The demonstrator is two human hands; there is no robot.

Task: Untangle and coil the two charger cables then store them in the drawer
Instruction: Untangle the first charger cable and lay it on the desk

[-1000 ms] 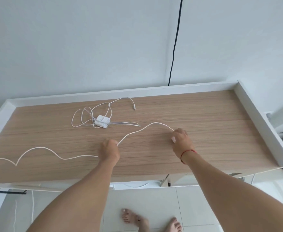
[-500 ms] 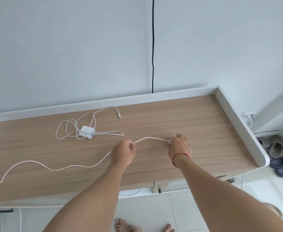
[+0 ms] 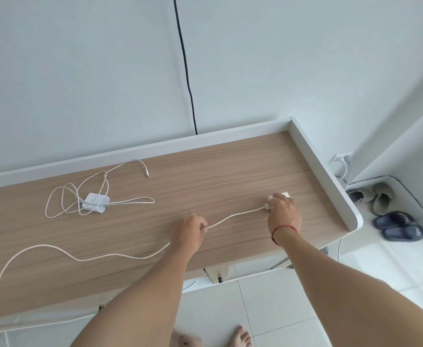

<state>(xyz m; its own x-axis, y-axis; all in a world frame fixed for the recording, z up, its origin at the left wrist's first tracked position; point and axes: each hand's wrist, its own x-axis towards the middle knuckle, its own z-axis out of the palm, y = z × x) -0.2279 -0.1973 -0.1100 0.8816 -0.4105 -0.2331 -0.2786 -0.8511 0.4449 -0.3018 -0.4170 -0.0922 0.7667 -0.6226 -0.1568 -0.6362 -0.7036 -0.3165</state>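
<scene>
Wood-grain worktop with a raised white rim (image 3: 318, 166), seen from above. One long white charger cable (image 3: 100, 257) lies across it: a wavy slack run comes in from the left edge of view, passes through the left hand (image 3: 188, 231) and goes on to the right hand (image 3: 283, 211). The left hand is closed in a fist around the cable, mid-length. The right hand has its fingers curled over a small white plug block (image 3: 284, 194) at the cable's end and grips it against the worktop, well toward the right rim. Change over the last second: the right hand was pinching the cable itself, with a slack arch between the two hands; it now sits on the end piece, and the span between the hands is nearly straight. Judgement: this cable is free of the other, its end has been found, and coiling can start from the plug; the slack on the left has yet to be gathered. The second white charger cable, in loose overlapping loops (image 3: 62, 196), lies back left round its flat white adapter (image 3: 95, 202), apart from the first and not yet coiled. No drawer can be made out in this view. Thin red thread bracelet (image 3: 284, 227) on the right wrist.
</scene>
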